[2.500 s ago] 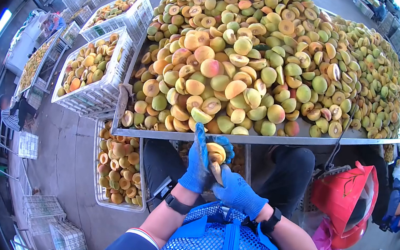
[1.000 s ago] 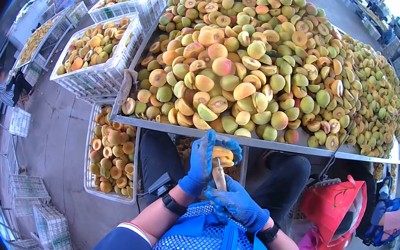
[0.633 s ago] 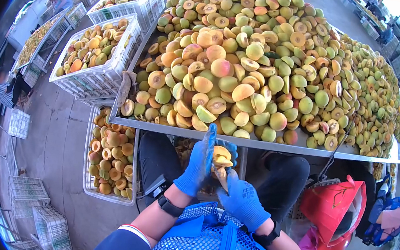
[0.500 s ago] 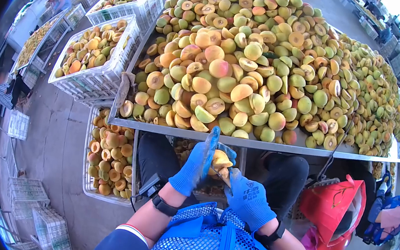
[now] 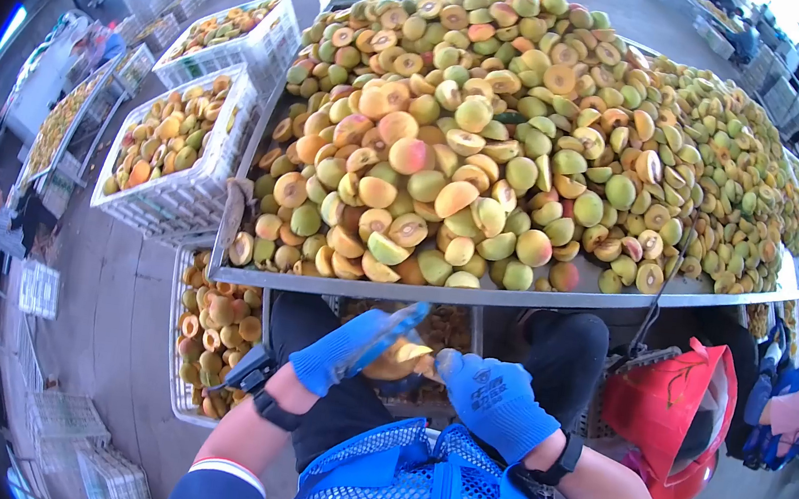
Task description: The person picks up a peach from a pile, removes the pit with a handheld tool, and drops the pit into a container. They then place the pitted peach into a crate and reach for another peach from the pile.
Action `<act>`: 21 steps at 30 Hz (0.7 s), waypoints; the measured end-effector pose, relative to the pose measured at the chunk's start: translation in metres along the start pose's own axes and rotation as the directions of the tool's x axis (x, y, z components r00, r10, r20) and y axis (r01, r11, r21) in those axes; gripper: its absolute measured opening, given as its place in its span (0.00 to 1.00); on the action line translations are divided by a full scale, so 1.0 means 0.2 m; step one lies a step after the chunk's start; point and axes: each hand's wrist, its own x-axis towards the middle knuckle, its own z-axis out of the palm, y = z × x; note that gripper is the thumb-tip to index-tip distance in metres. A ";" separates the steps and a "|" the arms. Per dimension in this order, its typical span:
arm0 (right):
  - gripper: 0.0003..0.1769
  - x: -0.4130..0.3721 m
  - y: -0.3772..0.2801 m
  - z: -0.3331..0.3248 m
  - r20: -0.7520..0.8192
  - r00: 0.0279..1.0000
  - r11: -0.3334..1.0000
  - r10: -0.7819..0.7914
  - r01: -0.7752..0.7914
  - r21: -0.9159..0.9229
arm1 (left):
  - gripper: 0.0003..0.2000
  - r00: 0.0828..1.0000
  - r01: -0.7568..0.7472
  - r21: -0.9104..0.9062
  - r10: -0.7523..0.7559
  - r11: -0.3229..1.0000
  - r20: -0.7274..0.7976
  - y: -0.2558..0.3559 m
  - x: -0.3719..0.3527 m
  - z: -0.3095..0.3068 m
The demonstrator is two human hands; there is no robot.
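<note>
My left hand (image 5: pixel 351 349), in a blue work glove, is tilted with its fingers stretched toward the table edge. Beside its palm is a yellow fruit piece (image 5: pixel 409 353), slightly blurred. My right hand (image 5: pixel 493 399), in a matching glove, is closed near that fruit; a small tool seems to stick out from its fingertips, too blurred to make out. Both hands are above my lap, just below the metal table's front edge (image 5: pixel 514 298). A large heap of halved and whole yellow-green fruit (image 5: pixel 493 151) covers the table.
White crates of fruit (image 5: pixel 176 180) stand left of the table, with another crate (image 5: pixel 187 403) below. A red bag (image 5: pixel 647 403) hangs at my right. A person in a blue vest (image 5: pixel 786 417) sits further right. Stacked crates (image 5: pixel 112 479) are at lower left.
My left hand has moved left and down and tipped over, its fingers now pointing right. My right hand has shifted slightly left. The view has tilted and turned a little.
</note>
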 end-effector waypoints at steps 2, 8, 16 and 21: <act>0.09 -0.01 0.04 -0.01 0.042 0.998 0.999 0.048 -0.048 -0.003 | 0.19 0.967 0.243 -0.485 -0.250 0.840 0.050 0.19 -0.11 -0.17; 0.12 -0.06 0.17 0.06 0.012 0.993 0.941 0.115 -0.113 0.318 | 0.30 0.615 0.442 -0.754 -0.776 0.486 -0.140 0.14 -0.54 -0.60; 0.17 -0.06 0.20 0.16 0.026 0.958 0.743 0.284 -0.237 0.626 | 0.23 0.576 0.669 0.134 -0.395 0.731 -0.716 -0.67 -1.26 -0.69; 0.16 -0.15 0.24 0.26 0.055 0.877 0.613 0.478 -0.378 0.694 | 0.28 0.353 0.925 0.309 -0.192 0.223 -0.916 -0.59 -1.10 -0.64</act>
